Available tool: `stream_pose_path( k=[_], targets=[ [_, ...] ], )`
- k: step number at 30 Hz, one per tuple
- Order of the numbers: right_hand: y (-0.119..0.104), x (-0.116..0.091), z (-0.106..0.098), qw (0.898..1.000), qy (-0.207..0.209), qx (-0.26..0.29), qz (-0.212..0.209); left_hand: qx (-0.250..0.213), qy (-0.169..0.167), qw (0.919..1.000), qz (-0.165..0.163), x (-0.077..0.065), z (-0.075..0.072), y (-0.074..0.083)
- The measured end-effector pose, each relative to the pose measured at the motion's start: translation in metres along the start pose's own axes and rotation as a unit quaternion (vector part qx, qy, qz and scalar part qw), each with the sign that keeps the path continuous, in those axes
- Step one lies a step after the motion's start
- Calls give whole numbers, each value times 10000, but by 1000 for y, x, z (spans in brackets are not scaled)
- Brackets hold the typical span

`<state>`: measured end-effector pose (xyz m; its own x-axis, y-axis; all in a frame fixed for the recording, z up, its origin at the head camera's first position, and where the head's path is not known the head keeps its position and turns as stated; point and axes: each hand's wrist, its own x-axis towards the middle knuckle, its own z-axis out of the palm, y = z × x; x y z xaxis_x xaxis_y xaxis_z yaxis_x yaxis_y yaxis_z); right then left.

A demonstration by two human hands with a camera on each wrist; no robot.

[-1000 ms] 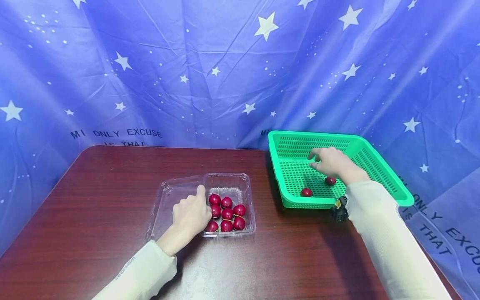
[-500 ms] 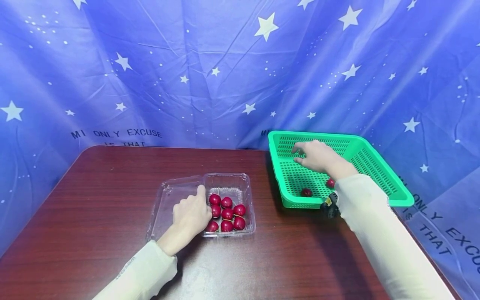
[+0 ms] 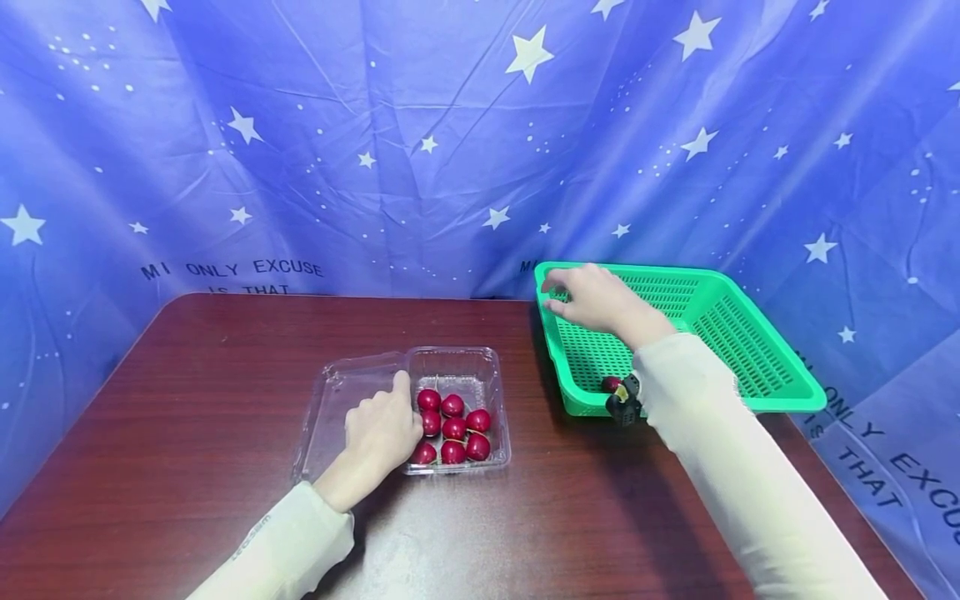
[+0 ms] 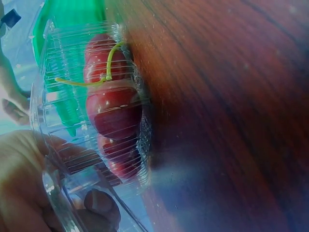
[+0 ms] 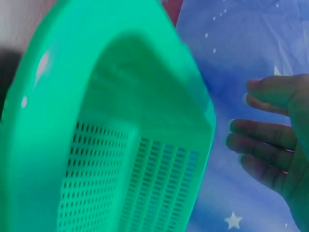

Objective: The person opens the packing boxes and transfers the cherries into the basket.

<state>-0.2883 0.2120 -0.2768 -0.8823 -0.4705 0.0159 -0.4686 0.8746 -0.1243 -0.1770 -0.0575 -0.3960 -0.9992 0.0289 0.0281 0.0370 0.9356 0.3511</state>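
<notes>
Left hand grips the clear container while the right hand passes over the basket's left rim

The hands are well apart. The left hand (image 3: 378,429) lies across the hinge side of the clear plastic container (image 3: 504,417), palm down; the left wrist view shows its fingers and thumb clamped on the container's edge. The right hand (image 3: 596,296) is raised above the left rim of the green basket (image 3: 735,317), its fingers gently bent, thumb and fingertips apart, with nothing visible between them in the right wrist view.

Over the last second the right hand has travelled left, from above the middle of the basket to its left rim. The left hand has stayed in place. Of the two basket cherries seen earlier, one is now out of sight behind the right arm; the other cherry (image 3: 611,384) remains near the front wall, partly covered by the black wrist device (image 3: 624,400). Eight cherries (image 3: 453,428) are visible in the container, as before.

The container's lid (image 3: 337,408) is folded back to the left, partly under the left hand. Container and basket stand on the brown desk (image 3: 187,450), with a blue star-printed curtain (image 3: 435,208) behind.
</notes>
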Motion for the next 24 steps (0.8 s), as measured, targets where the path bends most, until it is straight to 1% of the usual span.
stream_pose_path(
  k=[4, 8, 11, 17, 24],
  targets=[
    [-10, 5, 3, 9997, 131, 175, -129, 8, -15, 10000, -22, 0, 0, 0],
    [-23, 10, 6, 9994, 6, 238, -261, 1, -28, 10000, -19, 1, 1, -1],
    [-32, 13, 9, 9991, -95, 199, -355, -19, -18, 10000, -4, 1, 2, -1],
    [-50, 19, 15, 9982, -154, 79, -575, 18, 46, 10000, 50, 0, 2, -2],
    [-65, 22, 22, 9972, -203, 27, -720, -4, 41, 10000, 50, 1, 1, -1]
  ],
)
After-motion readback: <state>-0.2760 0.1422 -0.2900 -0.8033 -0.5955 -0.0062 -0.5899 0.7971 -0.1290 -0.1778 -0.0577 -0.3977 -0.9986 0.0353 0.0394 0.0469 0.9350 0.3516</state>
